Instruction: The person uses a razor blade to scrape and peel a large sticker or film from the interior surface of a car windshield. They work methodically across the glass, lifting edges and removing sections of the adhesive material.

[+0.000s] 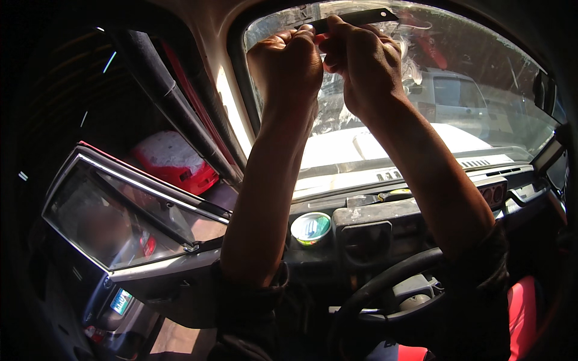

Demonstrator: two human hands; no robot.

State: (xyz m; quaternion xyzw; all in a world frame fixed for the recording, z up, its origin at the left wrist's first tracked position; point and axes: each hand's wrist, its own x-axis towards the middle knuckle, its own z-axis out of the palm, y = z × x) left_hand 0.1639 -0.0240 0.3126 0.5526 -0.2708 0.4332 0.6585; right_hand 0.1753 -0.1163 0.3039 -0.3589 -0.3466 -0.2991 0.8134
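Observation:
Both arms reach up to the top of a vehicle's windshield (pixel 512 72), which has smeary white streaks on it. A thin, flat, dark strip like a saw blade (pixel 368 17) lies across my hands, with a hole at its right end. My left hand (pixel 286 66) is closed, its thumb against the strip's left part. My right hand (pixel 373 69) pinches the strip near its middle, fingers curled beneath it. Something small and reddish (pixel 328 39) shows between the hands; I cannot make out what it is. Whether the strip touches the glass is unclear.
Below my arms are the dashboard (pixel 397 225) and a dark steering wheel (pixel 385 281). A round tub (pixel 311 228) sits on the dash, near a yellow-and-black object (pixel 394 194). At left, a door with a framed window (pixel 150 253) stands ajar. A mirror (pixel 545 93) is at far right.

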